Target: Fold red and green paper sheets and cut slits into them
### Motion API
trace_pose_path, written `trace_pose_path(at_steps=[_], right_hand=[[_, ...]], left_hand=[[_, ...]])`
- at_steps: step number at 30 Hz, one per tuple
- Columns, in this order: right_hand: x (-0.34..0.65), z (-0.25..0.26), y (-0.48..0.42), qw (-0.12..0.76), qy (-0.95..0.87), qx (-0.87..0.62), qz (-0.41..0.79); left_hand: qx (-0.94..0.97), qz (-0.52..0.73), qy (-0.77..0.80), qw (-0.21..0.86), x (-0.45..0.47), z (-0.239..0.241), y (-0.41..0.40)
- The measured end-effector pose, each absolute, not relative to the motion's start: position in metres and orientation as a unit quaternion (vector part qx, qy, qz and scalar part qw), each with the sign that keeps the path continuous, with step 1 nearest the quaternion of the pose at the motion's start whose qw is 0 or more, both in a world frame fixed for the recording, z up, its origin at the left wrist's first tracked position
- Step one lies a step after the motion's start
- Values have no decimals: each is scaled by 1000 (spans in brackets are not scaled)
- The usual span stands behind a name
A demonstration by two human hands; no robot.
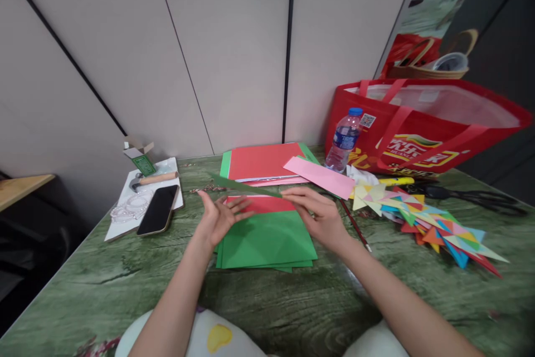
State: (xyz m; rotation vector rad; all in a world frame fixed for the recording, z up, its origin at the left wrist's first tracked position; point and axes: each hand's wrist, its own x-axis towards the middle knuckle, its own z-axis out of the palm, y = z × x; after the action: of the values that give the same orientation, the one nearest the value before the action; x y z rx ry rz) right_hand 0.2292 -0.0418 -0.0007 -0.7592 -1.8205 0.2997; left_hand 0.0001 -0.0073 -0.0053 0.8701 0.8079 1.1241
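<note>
My right hand (320,215) pinches one end of a green paper strip (246,186), which reaches out to the left above the table. Palm up and fingers spread, my left hand (221,216) is beside the strip and holds nothing. Below the hands lies a stack of green paper sheets (267,243), with a red sheet (267,204) showing at its far edge. Behind it sits a pile of red paper (267,163) with green edges. A pink paper strip (320,175) rests partly on that pile, near my right hand.
On the left, a white board (125,218) carries a phone (159,209), a hammer (154,179) and a small box (142,157). To the right are a water bottle (345,140), a red bag (418,128), folded colourful paper pieces (434,223), a pencil (355,224) and scissors (476,196).
</note>
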Motion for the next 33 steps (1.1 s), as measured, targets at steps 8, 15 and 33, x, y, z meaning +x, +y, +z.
trace_pose_path(at_steps=[8, 15, 33], right_hand=[[229, -1, -45, 500, -774, -308, 237], [225, -8, -46, 421, -769, -356, 324], [223, -22, -39, 428, -744, -403, 318]], left_hand=[[326, 559, 334, 685, -10, -2, -4], [250, 586, 280, 718, -7, 2, -7], [242, 571, 242, 746, -5, 4, -12]])
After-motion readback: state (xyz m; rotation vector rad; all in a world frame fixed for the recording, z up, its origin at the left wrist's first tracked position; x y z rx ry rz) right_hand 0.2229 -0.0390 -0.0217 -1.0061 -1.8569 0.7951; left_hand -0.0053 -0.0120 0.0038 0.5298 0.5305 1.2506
